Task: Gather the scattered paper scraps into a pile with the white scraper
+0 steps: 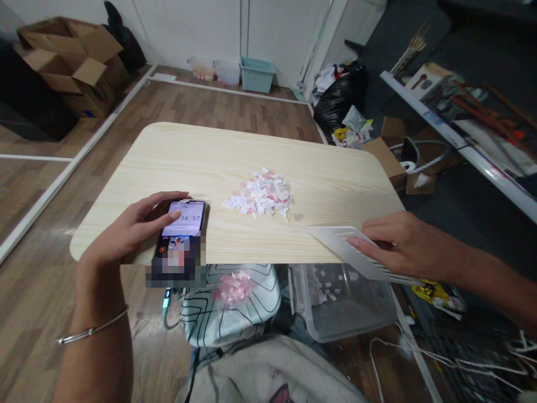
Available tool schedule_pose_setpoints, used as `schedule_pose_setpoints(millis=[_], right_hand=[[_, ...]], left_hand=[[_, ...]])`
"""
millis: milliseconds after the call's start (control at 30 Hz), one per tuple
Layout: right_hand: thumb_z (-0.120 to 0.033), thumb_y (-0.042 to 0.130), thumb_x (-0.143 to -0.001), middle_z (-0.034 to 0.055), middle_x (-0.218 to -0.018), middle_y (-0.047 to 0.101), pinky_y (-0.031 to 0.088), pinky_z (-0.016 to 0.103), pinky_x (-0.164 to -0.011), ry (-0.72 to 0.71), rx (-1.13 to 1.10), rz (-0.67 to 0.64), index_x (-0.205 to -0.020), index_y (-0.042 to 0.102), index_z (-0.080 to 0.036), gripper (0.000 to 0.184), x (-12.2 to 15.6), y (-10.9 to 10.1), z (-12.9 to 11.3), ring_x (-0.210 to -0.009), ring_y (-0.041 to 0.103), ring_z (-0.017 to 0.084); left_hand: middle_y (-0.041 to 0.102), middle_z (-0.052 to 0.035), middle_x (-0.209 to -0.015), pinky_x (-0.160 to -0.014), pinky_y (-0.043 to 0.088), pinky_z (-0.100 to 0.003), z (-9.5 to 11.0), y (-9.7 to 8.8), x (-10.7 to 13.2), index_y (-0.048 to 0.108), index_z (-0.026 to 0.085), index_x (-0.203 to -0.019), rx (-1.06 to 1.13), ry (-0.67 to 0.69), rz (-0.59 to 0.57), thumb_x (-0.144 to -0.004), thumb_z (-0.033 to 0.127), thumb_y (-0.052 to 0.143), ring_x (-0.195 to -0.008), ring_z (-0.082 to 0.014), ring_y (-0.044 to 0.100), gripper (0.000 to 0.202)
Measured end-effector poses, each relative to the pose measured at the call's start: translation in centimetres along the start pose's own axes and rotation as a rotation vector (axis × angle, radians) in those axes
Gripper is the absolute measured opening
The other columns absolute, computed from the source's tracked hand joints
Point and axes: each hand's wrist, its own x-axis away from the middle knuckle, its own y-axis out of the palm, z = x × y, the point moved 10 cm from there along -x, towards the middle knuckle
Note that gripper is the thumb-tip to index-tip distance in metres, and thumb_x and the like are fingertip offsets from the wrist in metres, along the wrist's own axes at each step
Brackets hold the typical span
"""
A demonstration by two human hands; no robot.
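My left hand [146, 221] is closed on a smartphone [193, 215] at the table's near left edge. Its thumb lies on the lit screen, which shows timer digits; the lower part is blurred out. In my right hand [394, 243] is a flat white sheet [342, 243] with lined edges, pinched between thumb and fingers; I cannot tell its exact kind. It slants over the table's near right edge. Between the hands, a loose pile of small white and pink paper scraps [264, 193] lies on the pale wooden table [180, 151].
Below the table's near edge, pink scraps [235, 286] lie on a patterned cushioned seat [197, 322]. Right of it stands a clear plastic bin [352, 313] with white scraps inside. Cardboard boxes [90, 78], a teal basket [257, 75], black bags [342, 92] and a cluttered shelf [465, 134] surround the table.
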Motion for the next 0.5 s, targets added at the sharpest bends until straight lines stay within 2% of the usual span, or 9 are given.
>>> schedule_pose_setpoints(millis=[67, 200, 300, 400, 500], right_hand=[[-0.043, 0.054, -0.130, -0.0053, -0.057, 0.041, 0.026, 0.038, -0.057, 0.014, -0.054, -0.017, -0.068, 0.041, -0.028, 0.065, -0.4, 0.4, 0.4, -0.047, 0.041, 0.012], [-0.065, 0.047, -0.132, -0.0058, -0.055, 0.025, 0.019, 0.040, -0.054, 0.011, -0.173, 0.017, -0.065, 0.033, -0.027, 0.079, -0.6, 0.4, 1.4, -0.045, 0.028, 0.011], [-0.082, 0.043, -0.129, -0.0052, -0.053, 0.022, 0.017, 0.041, -0.055, 0.031, -0.208, 0.080, -0.061, 0.031, -0.027, 0.088, -0.7, 0.2, 2.5, -0.044, 0.026, 0.011], [-0.102, 0.038, -0.118, -0.0054, -0.053, 0.016, 0.016, 0.041, -0.054, 0.150, -0.257, 0.081, -0.057, 0.027, -0.028, 0.097, -0.9, 0.9, 4.2, -0.045, 0.022, 0.011], [-0.111, 0.041, -0.110, -0.0050, -0.056, 0.023, 0.018, 0.038, -0.054, 0.272, -0.286, 0.015, -0.057, 0.033, -0.028, 0.099, -1.0, 2.1, 5.8, -0.048, 0.026, 0.012]], left_hand=[[0.079, -0.0225, -0.176, -0.123, 0.070, -0.052, 0.1, 0.0, 0.0, 0.080, 0.018, -0.165, -0.001, -0.001, 0.003, -0.104, 0.066, 0.087, -0.152, -0.0431, 0.079, 0.078], [0.079, -0.0229, -0.176, -0.123, 0.071, -0.053, 0.1, 0.1, 0.0, 0.080, 0.019, -0.166, 0.030, -0.011, 0.015, -0.102, 0.067, 0.088, -0.153, -0.0433, 0.080, 0.080], [0.080, -0.0220, -0.175, -0.123, 0.070, -0.052, 0.0, 0.1, -0.1, 0.082, 0.021, -0.164, 0.034, -0.010, 0.016, -0.101, 0.066, 0.090, -0.151, -0.0426, 0.081, 0.078], [0.081, -0.0214, -0.174, -0.120, 0.072, -0.051, -0.1, 0.1, -0.1, 0.082, 0.021, -0.163, 0.026, -0.009, 0.010, -0.101, 0.065, 0.090, -0.149, -0.0421, 0.082, 0.076], [0.081, -0.0209, -0.173, -0.121, 0.071, -0.050, -0.3, 0.0, -0.1, 0.082, 0.022, -0.162, 0.039, -0.006, 0.011, -0.101, 0.065, 0.090, -0.151, -0.0415, 0.081, 0.076]])
